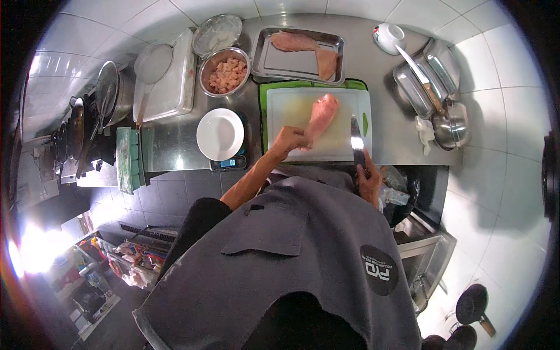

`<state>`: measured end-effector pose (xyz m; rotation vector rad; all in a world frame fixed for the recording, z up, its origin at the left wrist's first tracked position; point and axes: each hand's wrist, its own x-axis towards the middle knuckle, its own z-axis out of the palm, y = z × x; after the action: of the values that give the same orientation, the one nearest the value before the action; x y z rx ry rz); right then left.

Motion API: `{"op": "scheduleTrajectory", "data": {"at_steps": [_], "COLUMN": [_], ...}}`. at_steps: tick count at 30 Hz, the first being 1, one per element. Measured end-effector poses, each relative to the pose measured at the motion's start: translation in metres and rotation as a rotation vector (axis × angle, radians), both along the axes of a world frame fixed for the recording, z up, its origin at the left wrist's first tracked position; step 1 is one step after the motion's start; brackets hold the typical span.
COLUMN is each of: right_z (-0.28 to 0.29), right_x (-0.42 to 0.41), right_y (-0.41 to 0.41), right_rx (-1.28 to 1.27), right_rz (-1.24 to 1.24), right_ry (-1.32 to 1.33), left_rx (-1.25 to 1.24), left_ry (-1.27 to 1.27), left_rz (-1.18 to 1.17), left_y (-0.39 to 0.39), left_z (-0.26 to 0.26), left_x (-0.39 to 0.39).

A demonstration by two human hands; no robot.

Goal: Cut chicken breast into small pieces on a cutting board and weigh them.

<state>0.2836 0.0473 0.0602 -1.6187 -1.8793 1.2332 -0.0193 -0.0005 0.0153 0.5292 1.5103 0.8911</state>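
Observation:
A piece of raw meat, seemingly chicken breast [323, 114], lies lengthwise on a white cutting board [280, 105] over a green cloth. My left hand [289, 141] pinches its near end. In my right hand [368, 179] is a kitchen knife [357, 138], its blade over the board's right part, apart from the meat. Behind the board, a metal tray [284, 65] holds more raw pieces. A steel bowl [204, 78] of diced raw meat [227, 75] stands at the back left. Nearer, a white plate [220, 134] rests on a lit digital scale [229, 163].
A strainer [154, 64] lies on a lidded container at the left, near a green egg-carton-like tray [127, 159]. On the right are an upturned white bowl [388, 38], metal trays with a second knife [415, 70] across them, and a steel bowl [455, 131].

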Motion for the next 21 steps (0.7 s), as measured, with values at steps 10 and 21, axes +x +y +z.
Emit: {"op": "scheduleTrajectory", "data": {"at_steps": [10,21], "right_z": [0.021,0.015], "right_x": [-0.004,0.001], "right_y": [-0.006,-0.006], "right_rx": [-0.025,0.075], "right_rz": [0.023,0.077], "right_ry": [-0.046,-0.056], "left_rx": [0.366,0.734], "left_ry": [0.874,1.275], "left_rz": [-0.207,-0.63], "left_y": [-0.027,-0.026], "left_z": [0.049,0.027], "left_x": [0.005,0.006]}}
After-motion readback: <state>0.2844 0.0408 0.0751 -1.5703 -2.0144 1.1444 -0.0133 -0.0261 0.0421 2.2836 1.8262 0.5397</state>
